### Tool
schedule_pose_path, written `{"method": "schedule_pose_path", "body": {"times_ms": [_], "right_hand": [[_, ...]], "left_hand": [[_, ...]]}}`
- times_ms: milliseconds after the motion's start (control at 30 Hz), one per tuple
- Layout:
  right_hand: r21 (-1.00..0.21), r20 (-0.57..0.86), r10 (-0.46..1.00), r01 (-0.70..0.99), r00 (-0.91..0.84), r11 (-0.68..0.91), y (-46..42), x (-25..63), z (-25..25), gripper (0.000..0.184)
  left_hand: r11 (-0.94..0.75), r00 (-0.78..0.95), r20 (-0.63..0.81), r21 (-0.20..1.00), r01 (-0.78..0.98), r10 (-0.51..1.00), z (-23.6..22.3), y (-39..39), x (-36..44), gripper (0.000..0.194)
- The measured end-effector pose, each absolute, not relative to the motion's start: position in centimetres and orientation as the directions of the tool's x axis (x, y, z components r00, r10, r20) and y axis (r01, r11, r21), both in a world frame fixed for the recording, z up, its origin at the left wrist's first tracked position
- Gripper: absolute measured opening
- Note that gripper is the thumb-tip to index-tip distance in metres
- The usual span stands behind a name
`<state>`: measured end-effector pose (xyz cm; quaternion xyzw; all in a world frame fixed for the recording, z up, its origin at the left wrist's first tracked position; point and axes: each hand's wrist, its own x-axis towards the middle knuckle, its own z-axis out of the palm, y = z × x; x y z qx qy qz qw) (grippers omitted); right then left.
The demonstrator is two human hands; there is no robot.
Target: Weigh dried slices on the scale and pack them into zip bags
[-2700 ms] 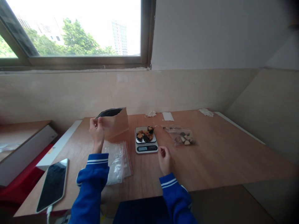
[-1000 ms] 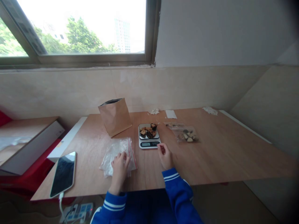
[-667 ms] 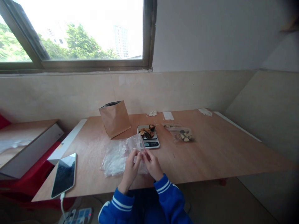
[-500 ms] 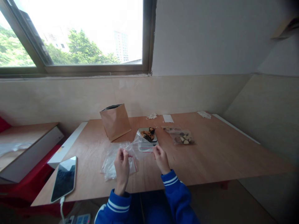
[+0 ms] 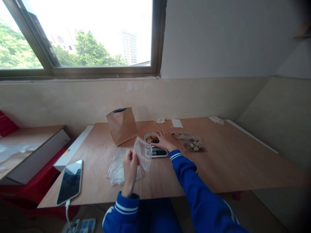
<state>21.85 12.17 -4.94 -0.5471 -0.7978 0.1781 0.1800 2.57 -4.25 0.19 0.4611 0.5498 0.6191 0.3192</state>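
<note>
My left hand [image 5: 130, 165] is closed on the edge of a clear zip-lock bag [image 5: 143, 153] with a red seal line, raised above the table. Dark and brown dried food pieces [image 5: 152, 139] lie on a small digital kitchen scale [image 5: 159, 153] with a lit display. Over these pieces reaches my right hand [image 5: 163, 142], fingers spread and partly covering them. I cannot tell whether its fingertips touch the food. Below my left hand, a pile of clear plastic bags [image 5: 116, 170] rests on the table.
An open brown paper pouch [image 5: 122, 126] stands behind the bags. Right of the scale lie filled clear bags [image 5: 194, 144] of dried pieces. A white card [image 5: 177, 123] and crumpled tissue [image 5: 160, 120] sit near the wall. A tablet-like device [image 5: 70, 182] with a cable lies left.
My right hand has let go of the zip-lock bag and moved forward over the food on the scale. My left hand keeps the bag, which now hangs to one side, uncovering the display.
</note>
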Motion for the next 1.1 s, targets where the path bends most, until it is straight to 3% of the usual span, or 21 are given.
{"method": "schedule_pose_path", "body": {"times_ms": [200, 433, 633, 733, 800, 833, 900, 933, 1000, 1100], "right_hand": [[-0.392, 0.291, 0.869, 0.779, -0.400, 0.490, 12.3, 22.6, -7.2, 0.042], [-0.353, 0.358, 0.845, 0.780, -0.397, 0.516, 12.4, 22.7, -7.1, 0.023], [-0.421, 0.414, 0.858, 0.772, -0.304, 0.476, 12.4, 23.2, -6.2, 0.017], [-0.633, 0.492, 0.864, 0.640, -0.102, 0.436, 11.6, 22.7, -4.2, 0.014], [-0.854, 0.434, 0.897, 0.358, 0.090, 0.377, 10.4, 21.7, -1.9, 0.021], [-0.935, 0.335, 0.932, 0.166, 0.139, 0.312, 9.6, 21.1, -0.6, 0.026], [-0.975, 0.091, 0.995, -0.201, 0.028, 0.095, 7.8, 19.9, 1.9, 0.032], [-0.955, 0.005, 0.996, -0.294, -0.084, -0.020, 6.8, 19.3, 3.0, 0.032], [-0.923, -0.089, 0.960, -0.340, -0.264, -0.179, 5.2, 18.4, 4.6, 0.029], [-0.946, -0.136, 0.936, -0.238, -0.326, -0.220, 4.0, 17.7, 5.0, 0.023]], "left_hand": [[-0.187, -0.346, 0.202, 0.979, 0.077, 0.916, -0.3, -4.1, 2.6, 0.040], [-0.161, -0.352, 0.166, 0.986, 0.045, 0.921, -1.0, -3.9, 2.7, 0.042], [-0.160, -0.337, 0.157, 0.987, 0.019, 0.928, -1.4, -3.3, 2.9, 0.039], [-0.147, -0.342, 0.148, 0.989, 0.029, 0.928, -1.6, -2.9, 3.2, 0.038], [-0.146, -0.348, 0.155, 0.988, 0.052, 0.924, -1.8, -2.5, 3.5, 0.037], [-0.149, -0.349, 0.165, 0.986, 0.072, 0.922, -1.8, -2.3, 3.7, 0.037], [-0.155, -0.338, 0.189, 0.980, 0.126, 0.922, -2.0, -1.9, 4.0, 0.035], [-0.155, -0.325, 0.199, 0.976, 0.155, 0.924, -2.0, -1.7, 4.2, 0.034], [-0.154, -0.306, 0.211, 0.968, 0.199, 0.928, -2.1, -1.5, 4.5, 0.031], [-0.178, -0.297, 0.243, 0.957, 0.229, 0.923, -2.2, -1.6, 4.8, 0.030]]}}
